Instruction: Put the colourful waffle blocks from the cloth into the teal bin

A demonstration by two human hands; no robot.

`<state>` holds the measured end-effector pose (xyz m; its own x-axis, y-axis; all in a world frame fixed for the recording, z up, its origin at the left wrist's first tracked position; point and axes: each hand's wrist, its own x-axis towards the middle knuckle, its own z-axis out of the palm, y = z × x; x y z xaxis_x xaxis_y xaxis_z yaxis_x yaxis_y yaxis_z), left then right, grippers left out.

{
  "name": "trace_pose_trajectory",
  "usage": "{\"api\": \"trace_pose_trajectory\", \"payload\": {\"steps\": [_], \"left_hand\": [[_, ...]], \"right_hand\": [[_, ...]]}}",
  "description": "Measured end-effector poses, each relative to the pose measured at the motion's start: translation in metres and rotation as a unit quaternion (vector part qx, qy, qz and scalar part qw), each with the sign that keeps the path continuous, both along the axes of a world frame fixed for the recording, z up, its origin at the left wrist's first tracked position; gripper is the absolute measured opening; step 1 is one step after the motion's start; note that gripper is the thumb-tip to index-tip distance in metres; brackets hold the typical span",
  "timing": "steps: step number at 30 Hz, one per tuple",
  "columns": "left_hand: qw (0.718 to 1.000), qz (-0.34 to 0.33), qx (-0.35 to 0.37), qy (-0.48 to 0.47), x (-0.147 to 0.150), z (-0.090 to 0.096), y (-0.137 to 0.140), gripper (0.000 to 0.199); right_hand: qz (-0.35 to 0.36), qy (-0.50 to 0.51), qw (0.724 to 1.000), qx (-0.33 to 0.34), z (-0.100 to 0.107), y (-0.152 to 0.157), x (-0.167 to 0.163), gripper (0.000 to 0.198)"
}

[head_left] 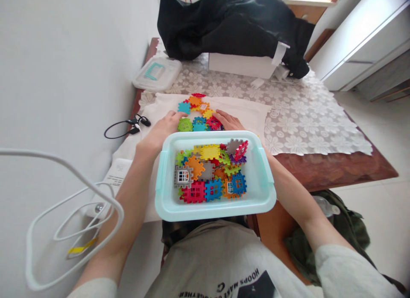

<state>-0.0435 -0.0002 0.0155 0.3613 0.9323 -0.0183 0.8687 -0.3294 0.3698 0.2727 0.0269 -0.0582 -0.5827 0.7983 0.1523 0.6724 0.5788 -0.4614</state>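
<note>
On your left a white cable [73,191] loops by the wall. Your left hand [166,126] lies flat, fingers loose, touching the bumpy plastic tiles [199,114] on the white cloth [246,112]. Your right hand [228,120] rests open on their other side. The pale blue tub [262,191] of tiles sits just in front, hiding your wrists. Your shirt reads "HOOPS".

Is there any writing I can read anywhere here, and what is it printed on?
"HOOPS MAKE" – upside down on the grey T-shirt; the rest of the line is cut off and unreadable.
White paper sheet by the left forearm: small print, too blurred to read.
Yellow tag on the white cable: no legible text.
Nothing readable on the plastic tiles.
</note>
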Motion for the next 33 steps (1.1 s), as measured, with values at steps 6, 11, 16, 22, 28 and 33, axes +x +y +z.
{"api": "trace_pose_trajectory", "payload": {"steps": [6,11,16,22,28,33], "left_hand": [[0.997,-0.039,-0.023,-0.060,-0.012,-0.013,0.016,0.068],[0.993,-0.041,-0.042,-0.100,-0.008,-0.009,0.014,0.055],[0.992,-0.001,-0.044,-0.118,-0.005,-0.010,0.015,0.063],[0.987,0.034,-0.034,-0.153,-0.014,0.003,0.015,0.065],[0.974,0.000,-0.190,-0.123,-0.024,0.016,0.011,0.058],[0.978,0.009,-0.197,-0.064,-0.024,0.016,0.009,0.047]], "right_hand": [[-0.009,-0.002,1.000,-0.009,-0.002,0.004,0.001,0.087],[-0.011,-0.022,1.000,-0.006,-0.001,0.004,0.000,0.089],[-0.010,-0.017,1.000,-0.002,-0.005,0.006,0.001,0.084],[-0.011,0.000,1.000,0.009,-0.011,0.005,0.002,0.080],[-0.001,-0.001,1.000,0.005,-0.004,0.001,0.001,0.080],[-0.007,-0.003,1.000,0.009,-0.003,0.001,0.001,0.080]]}}
